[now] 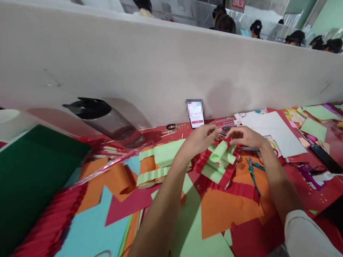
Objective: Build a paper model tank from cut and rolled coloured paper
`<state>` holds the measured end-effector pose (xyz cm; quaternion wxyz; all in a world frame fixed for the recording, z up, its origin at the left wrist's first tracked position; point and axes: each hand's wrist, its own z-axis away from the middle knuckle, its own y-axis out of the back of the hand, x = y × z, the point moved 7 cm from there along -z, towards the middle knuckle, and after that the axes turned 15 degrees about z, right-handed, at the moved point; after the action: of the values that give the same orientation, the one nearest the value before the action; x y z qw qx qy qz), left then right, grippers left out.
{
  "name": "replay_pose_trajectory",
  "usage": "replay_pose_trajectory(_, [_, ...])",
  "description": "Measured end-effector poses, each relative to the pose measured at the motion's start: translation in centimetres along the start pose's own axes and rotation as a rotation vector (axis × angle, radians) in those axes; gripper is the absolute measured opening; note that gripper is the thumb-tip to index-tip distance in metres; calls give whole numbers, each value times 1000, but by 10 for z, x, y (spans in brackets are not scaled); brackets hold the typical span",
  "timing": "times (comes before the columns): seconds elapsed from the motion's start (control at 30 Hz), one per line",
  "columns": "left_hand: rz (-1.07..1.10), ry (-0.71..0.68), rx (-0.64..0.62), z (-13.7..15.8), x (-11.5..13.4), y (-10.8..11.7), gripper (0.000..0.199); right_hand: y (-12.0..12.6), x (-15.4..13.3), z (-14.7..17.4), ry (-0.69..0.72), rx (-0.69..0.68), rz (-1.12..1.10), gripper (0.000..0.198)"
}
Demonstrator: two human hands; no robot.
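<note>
A paper craft of rolled light green paper, edged with crinkled red strips, lies on coloured sheets below my hands. My left hand is over its upper left side, thumb and fingers closed together; whatever they hold is too small to make out. From the right, my right hand reaches in with bent fingers, pinching a red bit at the craft's top edge. Left of these, an orange and green rolled paper piece rests on the table. Green-handled pliers lie by my right forearm.
A dark-lidded bottle stands at the left by a dark green board. A phone leans on the white partition. White sheets and a black phone lie to the right. Other people sit beyond the partition.
</note>
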<state>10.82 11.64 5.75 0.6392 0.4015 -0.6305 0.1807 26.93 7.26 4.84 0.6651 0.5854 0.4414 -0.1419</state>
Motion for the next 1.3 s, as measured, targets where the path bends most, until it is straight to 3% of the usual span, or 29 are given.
replay_pose_trajectory(0.2, [-73,51,-150,6,0,-5,32,3,-2,1,-1,31,75,23])
replay_pose_trajectory(0.57, [-37,14,-170,3,0,-8,33,7,1,-3,81,126,142,14])
replay_pose_trajectory(0.77, [-41,-7,-206,5,2,-10,37,13,2,-3,140,252,151,11])
replay_pose_trajectory(0.87, [-8,-17,-206,6,2,-6,38,17,3,1,121,220,157,14])
replay_pose_trajectory(1.07, [93,17,-238,5,-5,2,43,15,-9,8,191,66,271,54])
replay_pose_trajectory(1.17, [72,-7,-234,4,-4,5,42,4,-11,4,243,22,360,49])
replay_pose_trajectory(1.3, [43,-7,-261,6,-1,3,39,0,-10,0,310,72,385,36])
